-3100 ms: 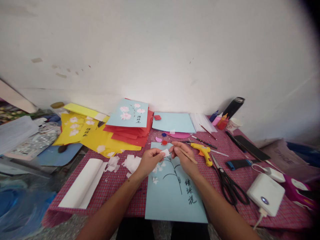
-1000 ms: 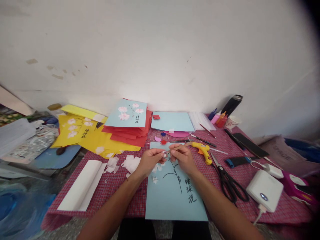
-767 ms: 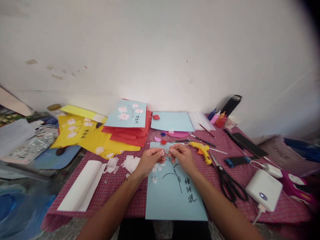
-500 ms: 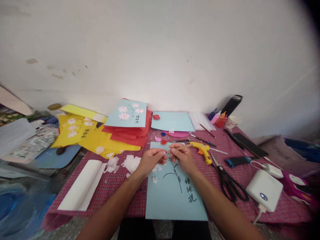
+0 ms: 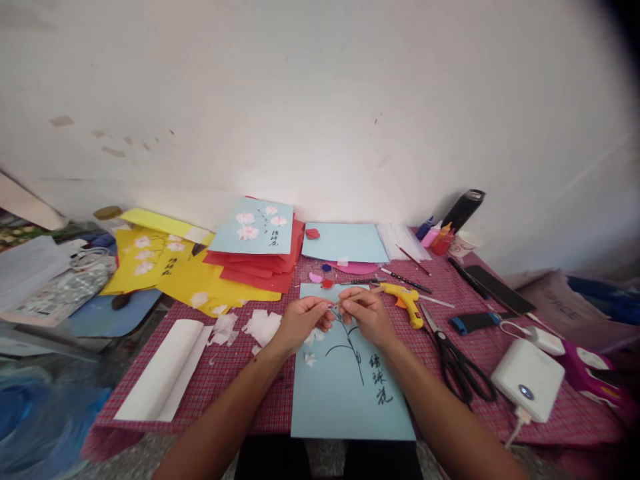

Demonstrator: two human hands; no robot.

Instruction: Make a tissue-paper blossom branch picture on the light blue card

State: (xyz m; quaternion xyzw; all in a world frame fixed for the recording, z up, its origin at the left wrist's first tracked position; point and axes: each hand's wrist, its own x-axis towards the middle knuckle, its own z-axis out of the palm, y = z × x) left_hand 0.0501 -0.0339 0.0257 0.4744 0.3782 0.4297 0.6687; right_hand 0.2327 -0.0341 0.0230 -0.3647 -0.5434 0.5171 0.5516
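Over the top of a light blue card (image 5: 340, 413), my two hands meet fingertip to fingertip. My left hand (image 5: 306, 321) is closed in a pinch on what looks like a small bit of white paper, mostly hidden by the fingers. A thin tan stick (image 5: 373, 292) is pinched in my right hand (image 5: 367, 315), its tip at the left fingertips. Black branches and brush-written characters (image 5: 380, 380) mark the card. Small white paper petals (image 5: 310, 360) lie on it below my left hand.
Torn white paper (image 5: 263, 327) and a folded white sheet (image 5: 163, 370) lie left. A yellow glue gun (image 5: 411, 307), black scissors (image 5: 457, 363) and a white power bank (image 5: 529, 380) are right. Behind are stacked red sheets with a flowered blue card (image 5: 257, 227) on top.
Almost nothing differs. Both hands keep the same pinch, with only a very slight shift at the fingertips and in the view.
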